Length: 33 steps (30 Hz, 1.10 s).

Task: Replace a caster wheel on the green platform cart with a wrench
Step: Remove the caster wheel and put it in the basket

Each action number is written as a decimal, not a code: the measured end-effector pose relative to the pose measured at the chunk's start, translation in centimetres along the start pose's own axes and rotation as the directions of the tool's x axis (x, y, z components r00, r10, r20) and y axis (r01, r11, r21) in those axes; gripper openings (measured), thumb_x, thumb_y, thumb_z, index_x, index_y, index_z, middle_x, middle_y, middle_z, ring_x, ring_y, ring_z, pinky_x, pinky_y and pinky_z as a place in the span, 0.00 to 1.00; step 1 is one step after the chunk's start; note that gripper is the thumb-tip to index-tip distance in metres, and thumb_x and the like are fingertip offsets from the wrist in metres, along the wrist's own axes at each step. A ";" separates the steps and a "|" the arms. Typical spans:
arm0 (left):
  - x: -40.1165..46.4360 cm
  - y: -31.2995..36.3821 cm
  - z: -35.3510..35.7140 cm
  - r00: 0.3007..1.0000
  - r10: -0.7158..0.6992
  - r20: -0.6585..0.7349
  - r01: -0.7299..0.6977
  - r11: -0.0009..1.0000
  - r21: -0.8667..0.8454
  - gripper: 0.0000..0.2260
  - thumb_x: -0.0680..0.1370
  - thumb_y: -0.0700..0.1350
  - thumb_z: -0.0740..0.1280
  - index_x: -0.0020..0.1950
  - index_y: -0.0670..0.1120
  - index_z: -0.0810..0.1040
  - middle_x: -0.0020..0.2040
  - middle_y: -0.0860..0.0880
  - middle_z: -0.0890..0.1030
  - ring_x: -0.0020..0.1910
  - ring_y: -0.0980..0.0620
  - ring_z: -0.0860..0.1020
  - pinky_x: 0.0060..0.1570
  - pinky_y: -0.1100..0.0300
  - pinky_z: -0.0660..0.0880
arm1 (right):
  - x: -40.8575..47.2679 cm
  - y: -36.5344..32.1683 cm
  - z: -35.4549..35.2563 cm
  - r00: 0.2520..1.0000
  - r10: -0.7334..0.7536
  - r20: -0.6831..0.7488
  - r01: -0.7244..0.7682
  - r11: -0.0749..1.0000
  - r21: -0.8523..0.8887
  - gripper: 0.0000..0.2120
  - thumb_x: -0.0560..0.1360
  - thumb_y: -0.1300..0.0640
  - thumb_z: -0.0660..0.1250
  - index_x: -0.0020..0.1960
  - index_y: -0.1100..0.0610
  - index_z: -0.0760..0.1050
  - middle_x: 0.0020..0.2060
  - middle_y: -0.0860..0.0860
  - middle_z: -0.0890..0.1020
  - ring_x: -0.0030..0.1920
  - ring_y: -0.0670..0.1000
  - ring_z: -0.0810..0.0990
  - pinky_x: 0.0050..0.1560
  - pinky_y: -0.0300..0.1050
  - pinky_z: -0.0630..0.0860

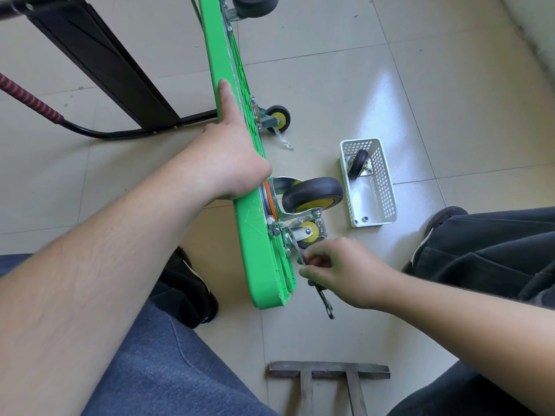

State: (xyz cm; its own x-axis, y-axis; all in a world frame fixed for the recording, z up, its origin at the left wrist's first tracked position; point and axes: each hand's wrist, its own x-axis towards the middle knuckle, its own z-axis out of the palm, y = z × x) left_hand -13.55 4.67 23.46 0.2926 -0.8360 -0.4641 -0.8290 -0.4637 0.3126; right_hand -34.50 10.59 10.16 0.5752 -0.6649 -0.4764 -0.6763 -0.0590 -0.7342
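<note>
The green platform cart stands on its long edge on the tiled floor, underside facing right. My left hand grips its upper edge, index finger stretched along the rim. A large black-and-yellow caster wheel sticks out from the near end. Below it sits a smaller caster in clear wrapping. My right hand is closed on a metal wrench, whose upper end reaches the bolts by the caster plate and whose lower end points at the floor.
A white mesh basket on the floor to the right holds a spare caster and two small nuts. Two more cart casters show farther along. The black cart handle lies left. A metal frame sits near the bottom; legs and shoes flank the cart.
</note>
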 end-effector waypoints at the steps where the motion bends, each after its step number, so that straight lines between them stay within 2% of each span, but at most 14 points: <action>1: 0.0 0.0 0.0 1.000 0.000 -0.002 0.000 1.000 -0.001 0.50 0.78 0.43 0.65 0.80 0.52 0.24 0.62 0.33 0.78 0.30 0.48 0.71 0.25 0.59 0.62 | -0.2 -0.2 0.0 1.000 0.021 0.015 -0.022 0.996 0.091 0.11 0.79 0.53 0.71 0.38 0.50 0.77 0.36 0.48 0.84 0.41 0.48 0.86 0.50 0.52 0.83; 4: -0.1 0.1 0.0 1.000 -0.003 -0.008 0.003 1.000 -0.008 0.50 0.78 0.43 0.65 0.80 0.52 0.24 0.55 0.32 0.77 0.29 0.49 0.71 0.25 0.59 0.62 | -0.5 -0.8 0.1 0.998 0.048 0.033 -0.055 0.965 0.255 0.09 0.79 0.54 0.71 0.41 0.54 0.80 0.39 0.55 0.85 0.45 0.56 0.87 0.51 0.58 0.84; 7: -0.2 0.2 -0.1 1.000 -0.004 -0.012 0.004 1.000 -0.007 0.50 0.79 0.43 0.65 0.80 0.52 0.24 0.48 0.39 0.72 0.29 0.49 0.70 0.25 0.59 0.62 | -0.5 -1.5 0.0 0.998 0.062 0.034 -0.069 0.943 0.324 0.08 0.79 0.54 0.72 0.43 0.56 0.81 0.41 0.60 0.85 0.47 0.62 0.86 0.51 0.61 0.84; 9: -0.2 0.2 -0.1 1.000 -0.006 -0.006 0.006 1.000 -0.003 0.50 0.79 0.44 0.65 0.80 0.52 0.24 0.51 0.35 0.75 0.29 0.49 0.70 0.25 0.59 0.62 | -0.4 -1.9 -0.1 0.997 0.061 0.039 -0.071 0.942 0.328 0.09 0.79 0.53 0.72 0.42 0.56 0.80 0.39 0.59 0.85 0.43 0.58 0.86 0.51 0.60 0.84; 10: -0.1 0.2 -0.1 1.000 -0.007 -0.002 0.007 1.000 -0.003 0.50 0.79 0.44 0.65 0.80 0.52 0.24 0.56 0.33 0.77 0.29 0.49 0.71 0.25 0.59 0.62 | -0.4 -2.1 -0.2 0.997 0.064 0.042 -0.074 0.944 0.321 0.09 0.79 0.53 0.72 0.41 0.56 0.81 0.38 0.58 0.85 0.41 0.55 0.85 0.50 0.60 0.84; 12: -0.1 0.1 0.0 1.000 -0.007 0.003 0.007 1.000 -0.004 0.50 0.79 0.44 0.65 0.80 0.52 0.24 0.63 0.32 0.78 0.30 0.49 0.71 0.26 0.59 0.62 | -0.3 -2.1 -0.2 0.996 0.077 0.053 -0.090 0.942 0.324 0.09 0.78 0.53 0.72 0.42 0.57 0.81 0.40 0.60 0.85 0.40 0.55 0.85 0.50 0.60 0.84; 14: -0.1 0.1 0.0 1.000 -0.007 0.005 0.007 1.000 -0.002 0.50 0.79 0.43 0.65 0.80 0.52 0.25 0.65 0.32 0.77 0.30 0.49 0.70 0.26 0.58 0.62 | -0.3 -2.0 -0.1 0.994 0.085 0.068 -0.103 0.934 0.341 0.10 0.78 0.52 0.72 0.42 0.57 0.82 0.41 0.61 0.85 0.44 0.61 0.86 0.50 0.62 0.84; 17: 0.0 0.1 0.0 1.000 -0.005 0.000 0.005 1.000 0.000 0.50 0.79 0.44 0.65 0.80 0.52 0.25 0.64 0.33 0.77 0.31 0.49 0.71 0.26 0.58 0.62 | -0.2 -2.2 0.0 0.990 0.078 0.116 -0.116 0.919 0.377 0.11 0.77 0.51 0.73 0.42 0.59 0.82 0.43 0.64 0.85 0.44 0.61 0.87 0.50 0.64 0.84; 20: 0.0 0.0 0.0 1.000 0.001 0.002 -0.001 1.000 0.005 0.49 0.79 0.44 0.65 0.80 0.51 0.25 0.65 0.32 0.77 0.31 0.48 0.70 0.26 0.58 0.62 | 0.0 -2.3 0.0 0.986 0.077 0.145 -0.133 0.892 0.433 0.11 0.79 0.55 0.72 0.45 0.63 0.81 0.45 0.67 0.84 0.42 0.62 0.86 0.50 0.61 0.85; 22: 0.0 0.0 0.0 1.000 0.003 0.004 -0.003 1.000 0.003 0.49 0.79 0.43 0.65 0.80 0.51 0.25 0.65 0.31 0.77 0.30 0.48 0.70 0.27 0.58 0.62 | 0.3 -2.1 0.1 0.989 0.072 0.129 -0.118 0.910 0.398 0.11 0.79 0.54 0.72 0.44 0.61 0.82 0.42 0.64 0.84 0.42 0.62 0.86 0.51 0.59 0.85; 24: 0.0 0.0 0.0 1.000 0.004 0.002 -0.004 1.000 0.003 0.49 0.79 0.43 0.65 0.80 0.51 0.25 0.65 0.31 0.77 0.30 0.48 0.70 0.27 0.58 0.61 | 0.5 -1.7 0.1 0.992 0.060 0.109 -0.095 0.934 0.346 0.09 0.78 0.54 0.73 0.41 0.56 0.81 0.35 0.53 0.84 0.37 0.53 0.84 0.51 0.54 0.85; 26: 0.0 0.0 0.0 1.000 0.004 0.004 -0.004 1.000 0.004 0.50 0.79 0.43 0.65 0.80 0.51 0.25 0.65 0.31 0.77 0.31 0.48 0.70 0.26 0.58 0.61 | 0.8 -1.4 0.2 0.994 0.036 0.105 -0.066 0.950 0.305 0.07 0.79 0.55 0.73 0.41 0.53 0.82 0.34 0.47 0.83 0.37 0.46 0.82 0.51 0.52 0.85; 30: 0.1 0.0 0.0 1.000 0.001 0.003 -0.001 1.000 0.002 0.50 0.79 0.43 0.65 0.80 0.51 0.24 0.66 0.31 0.76 0.30 0.48 0.71 0.26 0.59 0.62 | 1.6 -0.5 0.4 0.996 -0.031 0.083 0.013 0.977 0.215 0.05 0.79 0.55 0.71 0.45 0.53 0.83 0.36 0.50 0.85 0.40 0.50 0.85 0.53 0.55 0.83; 33: 0.2 0.0 0.0 1.000 0.005 0.002 -0.005 1.000 0.009 0.50 0.79 0.44 0.65 0.80 0.51 0.24 0.66 0.31 0.76 0.30 0.48 0.71 0.26 0.59 0.61 | 1.9 0.0 0.6 0.994 -0.105 0.012 0.103 0.990 0.101 0.07 0.79 0.54 0.70 0.41 0.50 0.80 0.35 0.49 0.82 0.38 0.50 0.80 0.49 0.52 0.81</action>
State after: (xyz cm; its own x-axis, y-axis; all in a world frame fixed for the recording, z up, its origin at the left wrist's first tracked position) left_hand -13.46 4.53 23.40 0.2878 -0.8376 -0.4644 -0.8346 -0.4572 0.3073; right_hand -33.10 9.75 8.94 0.6482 -0.6461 -0.4029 -0.5638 -0.0516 -0.8243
